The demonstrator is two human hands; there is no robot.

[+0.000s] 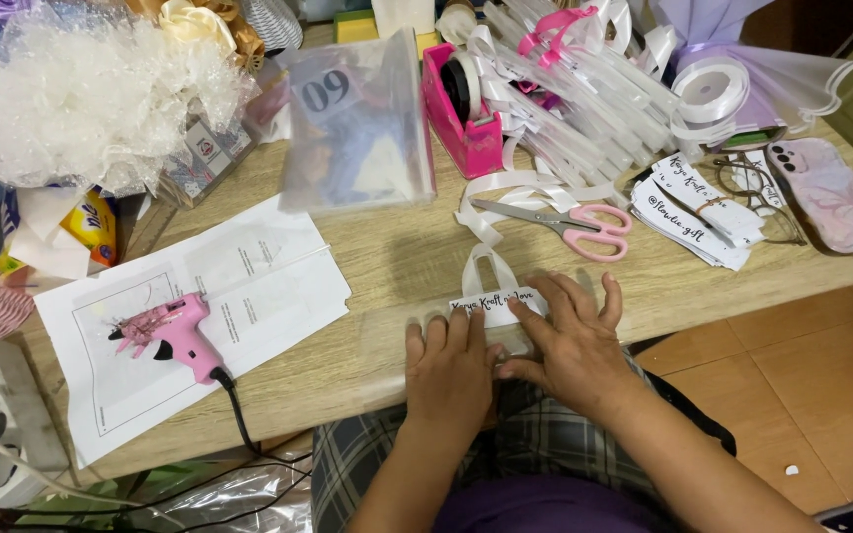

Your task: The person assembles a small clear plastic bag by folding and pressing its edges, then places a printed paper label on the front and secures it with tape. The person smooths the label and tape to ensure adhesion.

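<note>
Both palms down at the worktop (397,257) near edge: left hand (451,370) flat, fingers extended, grasping nothing; right hand (575,345) splayed, pressing the white label strip (491,304) beneath the ribbon loop (486,262).

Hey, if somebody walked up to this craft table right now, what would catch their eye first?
Probably the bright pink plastic glue gun lying on white paper sheets at the left. Next, both hands, left and right, pressing flat on a clear plastic strip with a white label at the near table edge. Behind them lie pink-handled scissors and a pink tape dispenser.
</note>
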